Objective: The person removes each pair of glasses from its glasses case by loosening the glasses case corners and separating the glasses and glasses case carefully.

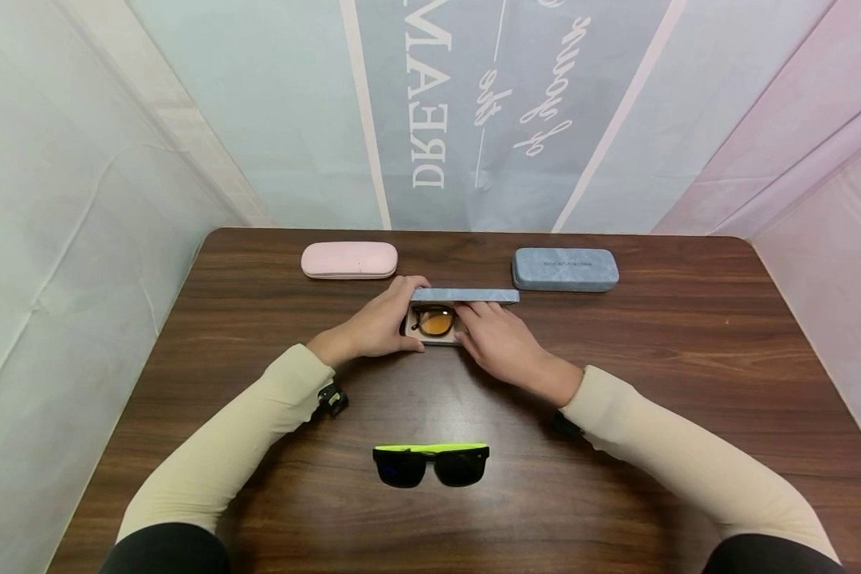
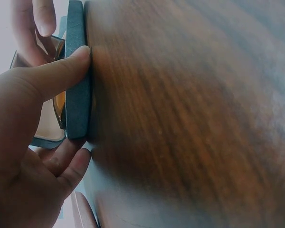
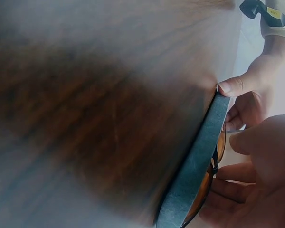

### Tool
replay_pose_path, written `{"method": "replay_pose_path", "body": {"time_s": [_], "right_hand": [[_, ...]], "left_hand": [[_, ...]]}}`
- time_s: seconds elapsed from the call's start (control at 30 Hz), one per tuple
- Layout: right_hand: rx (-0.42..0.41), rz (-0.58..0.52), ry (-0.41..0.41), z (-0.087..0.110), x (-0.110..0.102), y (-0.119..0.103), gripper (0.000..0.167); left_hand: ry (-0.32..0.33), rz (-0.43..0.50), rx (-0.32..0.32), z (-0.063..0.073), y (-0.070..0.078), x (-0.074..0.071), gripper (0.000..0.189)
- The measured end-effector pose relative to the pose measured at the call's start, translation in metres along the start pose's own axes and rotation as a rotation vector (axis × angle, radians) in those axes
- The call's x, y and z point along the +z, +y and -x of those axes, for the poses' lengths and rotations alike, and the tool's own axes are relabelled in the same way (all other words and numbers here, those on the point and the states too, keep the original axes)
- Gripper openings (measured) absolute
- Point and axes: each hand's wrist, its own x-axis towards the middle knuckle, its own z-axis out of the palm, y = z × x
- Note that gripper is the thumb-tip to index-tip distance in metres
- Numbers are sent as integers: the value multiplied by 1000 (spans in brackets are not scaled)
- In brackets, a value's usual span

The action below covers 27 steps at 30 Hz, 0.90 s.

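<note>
A blue glasses case (image 1: 473,295) stands with its lid raised on the table, its pale lining showing. Inside lies a pair of dark-framed glasses with orange lenses (image 1: 436,322); the right part is covered by a hand. My left hand (image 1: 382,325) grips the case's left end, with the thumb (image 2: 71,66) on the front wall and fingers behind. My right hand (image 1: 504,344) reaches under the lid, its fingers (image 3: 232,173) extended onto the glasses near the bridge and its thumb apart from them. Nearer to me lie black sunglasses (image 1: 430,466) with bright green temples.
Behind the open case, a closed pink glasses case (image 1: 349,260) is at the left and a closed blue glasses case (image 1: 565,269) at the right. The wooden table (image 1: 689,343) runs back to a printed cloth backdrop (image 1: 287,104).
</note>
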Motion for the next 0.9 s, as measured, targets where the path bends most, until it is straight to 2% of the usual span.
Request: {"method": "replay_pose_path", "body": {"time_s": [0.6,0.9], "right_hand": [[15,61,36,0,5,-5,46],[-1,76,55,-1,6,-5,40]], "left_hand": [[1,-6,7,0,0,1,93],[1,-4,6,0,0,1,92]]}}
